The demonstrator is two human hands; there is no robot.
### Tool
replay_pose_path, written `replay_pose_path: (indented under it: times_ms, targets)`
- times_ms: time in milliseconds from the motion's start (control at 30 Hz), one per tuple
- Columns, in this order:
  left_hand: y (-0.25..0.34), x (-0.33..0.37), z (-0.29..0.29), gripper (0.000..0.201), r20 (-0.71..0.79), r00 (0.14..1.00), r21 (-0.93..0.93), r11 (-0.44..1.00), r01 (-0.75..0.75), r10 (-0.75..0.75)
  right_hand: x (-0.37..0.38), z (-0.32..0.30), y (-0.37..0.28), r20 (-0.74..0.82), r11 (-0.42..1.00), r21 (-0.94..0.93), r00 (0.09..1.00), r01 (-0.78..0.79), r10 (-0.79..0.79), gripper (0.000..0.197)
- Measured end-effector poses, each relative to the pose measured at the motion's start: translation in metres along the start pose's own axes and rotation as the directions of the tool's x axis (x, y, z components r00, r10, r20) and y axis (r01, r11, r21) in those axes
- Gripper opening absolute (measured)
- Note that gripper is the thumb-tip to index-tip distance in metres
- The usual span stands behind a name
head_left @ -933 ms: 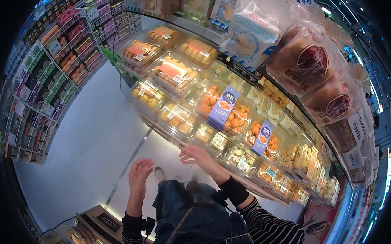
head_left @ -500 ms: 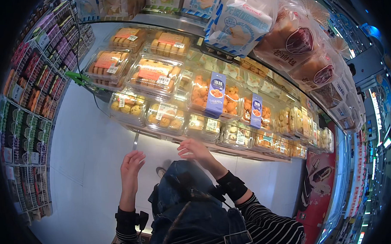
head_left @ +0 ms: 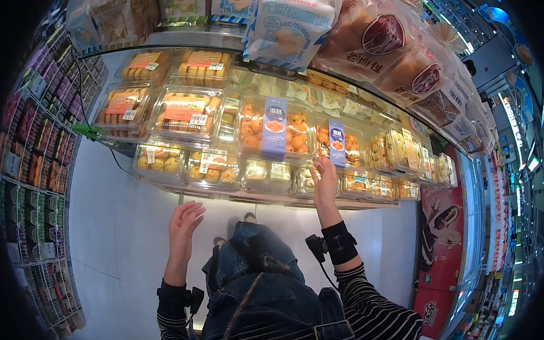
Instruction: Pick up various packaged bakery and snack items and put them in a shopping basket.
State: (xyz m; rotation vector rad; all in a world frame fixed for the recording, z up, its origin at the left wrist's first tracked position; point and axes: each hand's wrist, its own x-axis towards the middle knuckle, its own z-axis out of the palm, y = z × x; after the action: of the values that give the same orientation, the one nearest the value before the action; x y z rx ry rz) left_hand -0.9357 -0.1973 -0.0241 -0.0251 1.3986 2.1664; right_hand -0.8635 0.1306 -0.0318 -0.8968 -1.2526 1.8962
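Purple paper band [head_left: 274,125] ran down a clear pastry box [head_left: 299,133], pale characters above a food picture; matching band [head_left: 337,145] on the next box [head_left: 354,149]. Orange-red labels [head_left: 183,107] and white barcode stickers [head_left: 199,119] sat on the cookie boxes [head_left: 173,131]. Blue lettering fronted a white bag [head_left: 289,34]. Dark red emblems [head_left: 383,34], characters beside them, marked the bread bags [head_left: 350,17]. White characters showed low on a red panel [head_left: 440,278]. Price cards [head_left: 38,86] on the left rack [head_left: 36,199]: print too small.
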Motion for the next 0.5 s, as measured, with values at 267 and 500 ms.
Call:
replay_pose_path:
  times_ms: [267, 500]
  targets:
    - [0.002, 0.004, 0.017, 0.028, -0.006, 1.000, 0.044, 0.999, 0.021, -0.020, 0.038, 0.005, 0.001, 0.092, 0.986, -0.136, 0.990, -0.094, 0.107, 0.029]
    - [0.002, 0.001, 0.017, 0.028, -0.024, 0.999, 0.045, 0.999, 0.026, -0.025, 0.050, 0.001, 0.003, 0.192, 0.967, -0.203, 0.962, -0.155, 0.194, 0.035]
